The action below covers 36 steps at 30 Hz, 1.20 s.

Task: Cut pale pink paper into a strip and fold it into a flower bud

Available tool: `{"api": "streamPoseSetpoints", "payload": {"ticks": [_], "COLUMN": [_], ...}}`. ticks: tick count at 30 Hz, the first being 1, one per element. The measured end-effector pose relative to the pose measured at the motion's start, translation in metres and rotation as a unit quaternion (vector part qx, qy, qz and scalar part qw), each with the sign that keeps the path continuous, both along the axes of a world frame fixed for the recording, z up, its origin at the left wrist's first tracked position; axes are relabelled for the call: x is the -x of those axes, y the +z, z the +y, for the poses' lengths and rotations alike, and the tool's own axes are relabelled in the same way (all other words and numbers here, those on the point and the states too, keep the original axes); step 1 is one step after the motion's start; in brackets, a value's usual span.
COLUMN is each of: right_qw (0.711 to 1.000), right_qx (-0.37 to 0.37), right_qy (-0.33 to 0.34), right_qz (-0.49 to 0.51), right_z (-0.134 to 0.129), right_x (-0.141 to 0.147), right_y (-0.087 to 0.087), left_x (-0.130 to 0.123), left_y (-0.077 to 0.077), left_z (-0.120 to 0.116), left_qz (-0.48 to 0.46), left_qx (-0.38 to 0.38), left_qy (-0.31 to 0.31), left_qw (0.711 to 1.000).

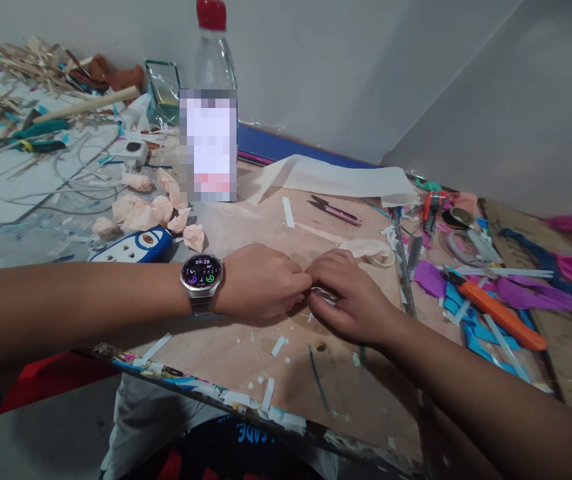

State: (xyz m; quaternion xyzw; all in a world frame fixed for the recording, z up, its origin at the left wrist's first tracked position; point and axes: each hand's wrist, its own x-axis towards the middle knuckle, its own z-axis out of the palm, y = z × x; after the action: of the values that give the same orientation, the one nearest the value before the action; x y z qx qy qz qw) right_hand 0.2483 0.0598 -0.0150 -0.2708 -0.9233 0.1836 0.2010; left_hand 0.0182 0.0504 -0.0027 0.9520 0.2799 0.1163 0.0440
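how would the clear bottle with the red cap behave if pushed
The bottle might tip easily, being tall and narrow. Its smooth, clear sides may be slippery. Weight is uncertain: the blurred screen hides its lower part.

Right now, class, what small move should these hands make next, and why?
Perhaps loosen the right hand slightly to check the small pale piece between its thumb and fingers: the left hand meets it closely there, and together they hide most of the piece.
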Motion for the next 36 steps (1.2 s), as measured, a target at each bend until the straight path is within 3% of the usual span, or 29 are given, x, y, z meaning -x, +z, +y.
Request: {"api": "streamPoseSetpoints", "payload": {"ticks": [36], "right_qw": [0.999], "right_qx": [0.029], "right_qy": [0.015], "right_qz": [0.025], "right_z": [0.0039], "right_x": [-0.0002], "right_y": [-0.0029], "left_x": [-0.0013], "left_y": [-0.0056], "left_z": [-0.0023], "left_qz": [-0.020], "left_qx": [-0.026], "left_qy": [-0.002], "left_qw": [0.999]}}
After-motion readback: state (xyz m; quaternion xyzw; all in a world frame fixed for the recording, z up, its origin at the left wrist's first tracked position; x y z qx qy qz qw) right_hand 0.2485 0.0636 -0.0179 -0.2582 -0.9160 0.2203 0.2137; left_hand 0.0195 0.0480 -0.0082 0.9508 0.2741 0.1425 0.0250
